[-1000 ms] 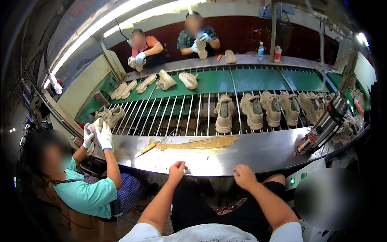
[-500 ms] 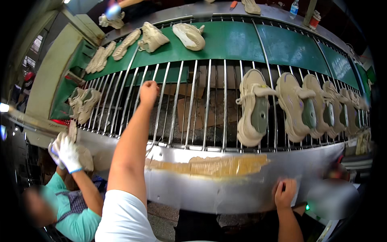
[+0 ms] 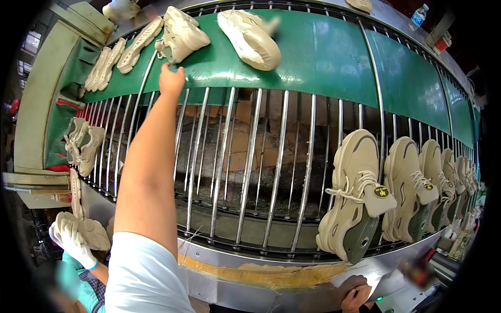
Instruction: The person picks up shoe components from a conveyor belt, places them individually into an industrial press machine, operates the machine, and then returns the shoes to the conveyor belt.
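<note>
The left hand [image 3: 171,81] is stretched far up to the upper left of the frame, over the metal rods [image 3: 250,156], and its fingers touch the lace end of a beige shoe [image 3: 182,34] that lies on the green belt [image 3: 323,57]. The fingers look narrow, pinched at the lace, but the shoe is not lifted; it lies flat on the belt. The right hand [image 3: 357,297] rests at the lower edge on the steel table [image 3: 271,281], fingers curled, holding nothing as far as I can see. A second shoe [image 3: 249,37] lies just beside on the belt. On the right a row of finished shoes [image 3: 355,198] stands on the rods. So I judge the pick-up is only starting.
</note>
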The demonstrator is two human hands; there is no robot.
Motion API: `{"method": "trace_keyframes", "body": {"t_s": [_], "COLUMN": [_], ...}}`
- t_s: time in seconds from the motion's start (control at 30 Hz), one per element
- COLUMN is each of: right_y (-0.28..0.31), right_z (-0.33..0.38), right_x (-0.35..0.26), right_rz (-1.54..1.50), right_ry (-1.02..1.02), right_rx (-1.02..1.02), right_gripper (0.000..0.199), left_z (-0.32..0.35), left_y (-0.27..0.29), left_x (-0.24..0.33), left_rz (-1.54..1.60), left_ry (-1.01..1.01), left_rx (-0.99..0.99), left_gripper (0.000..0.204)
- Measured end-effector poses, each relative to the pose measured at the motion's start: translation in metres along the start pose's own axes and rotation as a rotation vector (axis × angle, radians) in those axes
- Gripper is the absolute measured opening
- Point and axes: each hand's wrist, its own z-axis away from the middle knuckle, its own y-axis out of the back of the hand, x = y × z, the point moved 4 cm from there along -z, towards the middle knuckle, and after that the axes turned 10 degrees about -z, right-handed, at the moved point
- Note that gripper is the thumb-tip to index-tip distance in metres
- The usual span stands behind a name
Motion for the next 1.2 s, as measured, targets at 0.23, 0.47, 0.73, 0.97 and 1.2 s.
{"method": "trace_keyframes", "body": {"t_s": [0.23, 0.47, 0.73, 0.97, 1.2], "right_y": [-0.003, -0.007, -0.005, -0.005, -0.016], "right_z": [0.002, 0.010, 0.004, -0.002, 0.012], "right_x": [-0.004, -0.008, -0.026, -0.030, -0.003], "right_rz": [0.053, 0.056, 0.107, 0.077, -0.058], "right_ry": [0.019, -0.009, 0.012, 0.064, 0.089], "right_rx": [0.000, 0.017, 0.053, 0.033, 0.073], "right_gripper": [0.015, 0.012, 0.010, 0.009, 0.021], "left_z": [-0.009, 0.006, 0.004, 0.004, 0.123], "left_y": [0.005, 0.008, -0.011, -0.004, 0.034], "left_x": [0.011, 0.038, 0.034, 0.020, -0.007], "left_rz": [-0.203, -0.269, -0.205, -0.154, 0.008], "left_ry": [-0.027, 0.050, -0.132, -0.174, -0.219], "left_rx": [-0.019, 0.066, 0.084, -0.044, -0.095], "left_gripper": [0.043, 0.044, 0.031, 0.037, 0.037]}}
